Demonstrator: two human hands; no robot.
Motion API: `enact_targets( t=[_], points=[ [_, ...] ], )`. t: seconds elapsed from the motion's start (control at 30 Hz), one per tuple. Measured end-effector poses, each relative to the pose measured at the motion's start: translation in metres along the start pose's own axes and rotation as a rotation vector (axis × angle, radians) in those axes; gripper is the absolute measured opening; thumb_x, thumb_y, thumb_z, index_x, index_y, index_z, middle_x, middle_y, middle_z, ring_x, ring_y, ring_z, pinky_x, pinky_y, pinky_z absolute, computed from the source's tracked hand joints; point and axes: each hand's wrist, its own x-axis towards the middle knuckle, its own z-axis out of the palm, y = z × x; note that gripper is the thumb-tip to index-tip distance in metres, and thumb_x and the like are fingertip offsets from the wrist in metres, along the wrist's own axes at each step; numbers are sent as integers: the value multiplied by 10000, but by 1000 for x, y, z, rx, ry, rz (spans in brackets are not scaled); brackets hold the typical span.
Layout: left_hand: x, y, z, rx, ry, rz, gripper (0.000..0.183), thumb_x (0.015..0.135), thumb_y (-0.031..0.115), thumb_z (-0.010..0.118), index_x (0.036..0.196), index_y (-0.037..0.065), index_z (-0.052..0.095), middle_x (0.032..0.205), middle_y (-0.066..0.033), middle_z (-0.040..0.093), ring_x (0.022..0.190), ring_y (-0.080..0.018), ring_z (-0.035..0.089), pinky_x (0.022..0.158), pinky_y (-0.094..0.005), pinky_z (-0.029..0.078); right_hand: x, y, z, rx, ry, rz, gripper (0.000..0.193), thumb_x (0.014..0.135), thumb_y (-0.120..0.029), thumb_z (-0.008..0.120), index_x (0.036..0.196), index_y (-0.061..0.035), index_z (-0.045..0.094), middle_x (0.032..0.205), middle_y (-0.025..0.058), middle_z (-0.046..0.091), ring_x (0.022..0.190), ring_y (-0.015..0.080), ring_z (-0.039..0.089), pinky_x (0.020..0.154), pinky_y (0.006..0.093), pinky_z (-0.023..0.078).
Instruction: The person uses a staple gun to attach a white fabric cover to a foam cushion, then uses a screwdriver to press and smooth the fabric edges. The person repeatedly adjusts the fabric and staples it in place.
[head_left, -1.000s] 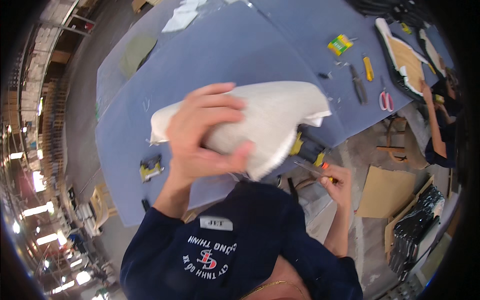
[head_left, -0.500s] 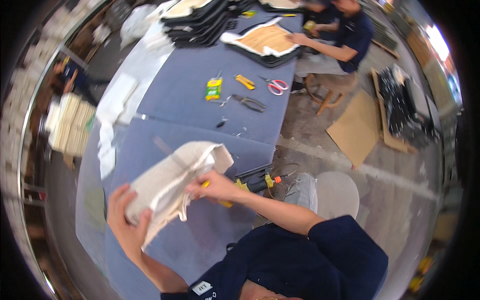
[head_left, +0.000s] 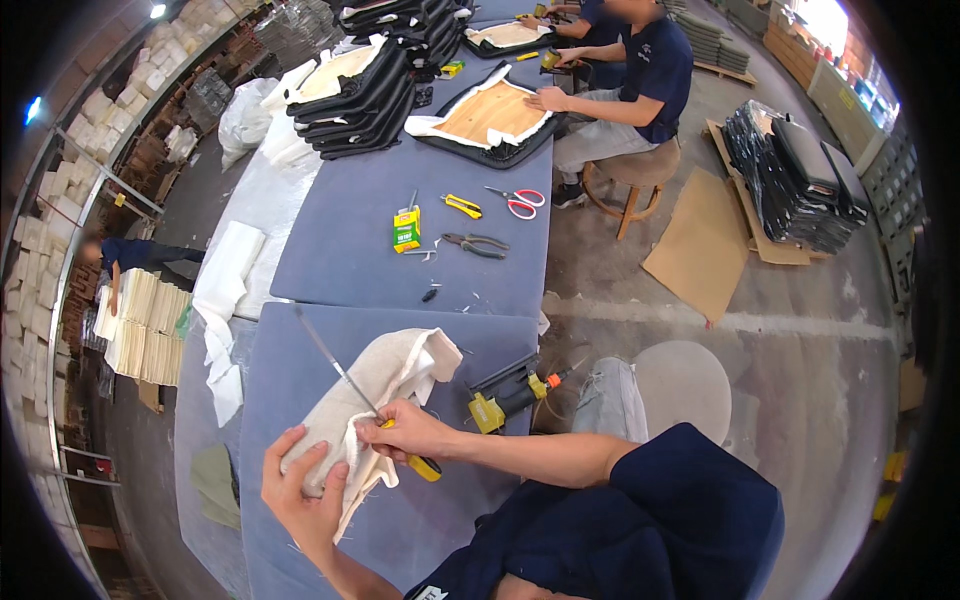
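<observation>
Fabric-covered piece (head_left: 393,358), held over the worktop (head_left: 285,385), looks part-finished: outer side wrapped, frayed edges (head_left: 377,473) loose and seemingly unfastened, left hand (head_left: 308,497) curled wide round its near end, right hand (head_left: 415,430) closed on a yellow-handled screwdriver (head_left: 426,468), pneumatic staple gun (head_left: 512,395) nearby.

Print stood on the green-yellow box (head_left: 407,230) left of the pliers (head_left: 476,245); beyond the pliers, a co-worker's shirt (head_left: 665,72) bore a mark (head_left: 647,49) too small to read.
</observation>
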Motion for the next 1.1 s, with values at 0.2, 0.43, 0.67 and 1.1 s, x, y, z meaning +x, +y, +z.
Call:
enact_targets(
  t=[0.2,0.43,0.67,1.1],
  points=[
    [-3,8,11,41,45,-24,252,763,170,863,983,79,778,1172,-168,711,1032,-326,702,808,-396,551,-3,24,-8,304,-68,-108,428,1042,-374,658,766,-51,605,557,-28,497,439,66,439,429,273,342],
    [15,-41,-13,100,296,-267,164,907,184,777,998,48,762,1197,-132,695,1085,-275,662,903,-370,498,-78,83,-68,-191,26,-9,348,1038,-274,662,793,-27,678,639,10,620,476,73,510,460,246,396],
    [19,-7,-12,467,183,-71,332,754,223,882,1020,81,742,1289,-134,645,1185,-342,618,980,-445,500,-97,104,-149,-337,436,53,188,974,-118,613,983,-2,760,700,20,678,466,66,518,442,242,410],
    [-8,13,-3,43,265,-320,157,877,178,754,903,33,808,930,-79,769,1042,-250,680,747,-350,520,-36,-21,-63,-266,169,-239,193,999,-149,663,1103,-24,766,630,-53,545,499,32,458,468,225,355]
  ],
)
